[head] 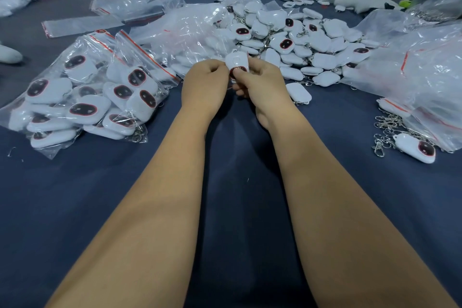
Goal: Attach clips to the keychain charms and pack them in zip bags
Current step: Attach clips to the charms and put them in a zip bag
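table cover (237,182): dark blue cloth, matt, lightly creased | charms (322,60): white plastic, smooth, dark glossy faces noted | zip bags (82,97): clear plastic film, shiny, wrinkled | clips (382,137): bright metal, polished

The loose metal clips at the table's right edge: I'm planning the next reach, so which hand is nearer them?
Right. The right hand is up-left of the metal clips, holding a white charm; the left hand sits farther left.
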`<state>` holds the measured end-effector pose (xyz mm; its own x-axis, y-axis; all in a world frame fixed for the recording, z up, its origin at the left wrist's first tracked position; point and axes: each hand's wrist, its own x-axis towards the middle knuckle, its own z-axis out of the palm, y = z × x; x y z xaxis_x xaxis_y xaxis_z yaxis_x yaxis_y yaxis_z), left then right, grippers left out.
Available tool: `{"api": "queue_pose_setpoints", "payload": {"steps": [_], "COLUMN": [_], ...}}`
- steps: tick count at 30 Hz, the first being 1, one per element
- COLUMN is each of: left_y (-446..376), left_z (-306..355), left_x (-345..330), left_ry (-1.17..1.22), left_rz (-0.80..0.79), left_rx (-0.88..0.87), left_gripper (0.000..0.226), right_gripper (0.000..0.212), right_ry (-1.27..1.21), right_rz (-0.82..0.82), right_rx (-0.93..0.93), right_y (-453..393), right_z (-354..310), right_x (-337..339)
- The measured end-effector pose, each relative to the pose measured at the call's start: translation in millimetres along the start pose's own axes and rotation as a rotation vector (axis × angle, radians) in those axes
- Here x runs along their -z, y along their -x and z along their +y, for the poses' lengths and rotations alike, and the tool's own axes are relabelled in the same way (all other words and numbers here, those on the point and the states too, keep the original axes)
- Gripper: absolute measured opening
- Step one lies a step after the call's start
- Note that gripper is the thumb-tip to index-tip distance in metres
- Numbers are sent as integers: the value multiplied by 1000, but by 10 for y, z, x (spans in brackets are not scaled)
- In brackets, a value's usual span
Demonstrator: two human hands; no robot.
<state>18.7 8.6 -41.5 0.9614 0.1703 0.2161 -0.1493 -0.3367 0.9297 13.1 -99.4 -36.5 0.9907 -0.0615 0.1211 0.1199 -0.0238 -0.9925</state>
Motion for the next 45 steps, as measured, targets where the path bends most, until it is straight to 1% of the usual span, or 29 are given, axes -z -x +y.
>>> {"api": "queue_pose_setpoints", "payload": {"steps": [2,6,10,12,15,18,21,25,27,28,30,31,34,35,38,43,45], "left_y": [0,-10,-16,-10,-9,-6,-11,-37,-31,-30,-11,3,45,44,20,22,31], "left_z": [-6,-26,-33,-27,-28,-24,-27,-22,-3,6,28,40,72,71,59,111,110], "left_x": [6,5,12,14,17,15,14,3,-1,3,13,18,26,26,27,33,34], "left_ry": [7,21,41,50,68,83,67,139,148,163,211,223,183,172,181,220,219], "left_rz": [-15,-4,-4,-10,-14,-23,-5,41,72,77,62,50,16,14,1,5,-13], "left_rx": [-3,-10,0,4,6,-9,-4,48,66,72,79,78,67,66,75,126,111], "left_gripper": [27,25,30,28,26,20,20,24,22,21,21,20,26,27,27,11,19], "right_gripper": [23,26,28,29,27,18,11,14,17,22,32,30,10,9,15,14,10], "right_ry": [-42,-131,-150,-161,-162,-127,-120,-151,-102,-69,-30,-16,53,82,151,168,166], "right_rz": [-1,-10,4,21,24,52,73,74,93,99,81,62,-15,-34,-68,-97,-100], "right_rx": [-9,-33,-63,-72,-65,-29,-20,1,16,26,54,63,57,55,38,-10,-11], "right_y": [6,19,24,18,13,17,16,12,21,26,30,31,44,43,36,0,-3], "right_z": [-11,-41,-61,-60,-52,-43,-42,-58,-58,-55,-42,-36,-48,-44,-33,-23,-20], "right_x": [2,2,0,2,1,0,-1,-8,-1,7,24,25,22,22,40,61,60]}}
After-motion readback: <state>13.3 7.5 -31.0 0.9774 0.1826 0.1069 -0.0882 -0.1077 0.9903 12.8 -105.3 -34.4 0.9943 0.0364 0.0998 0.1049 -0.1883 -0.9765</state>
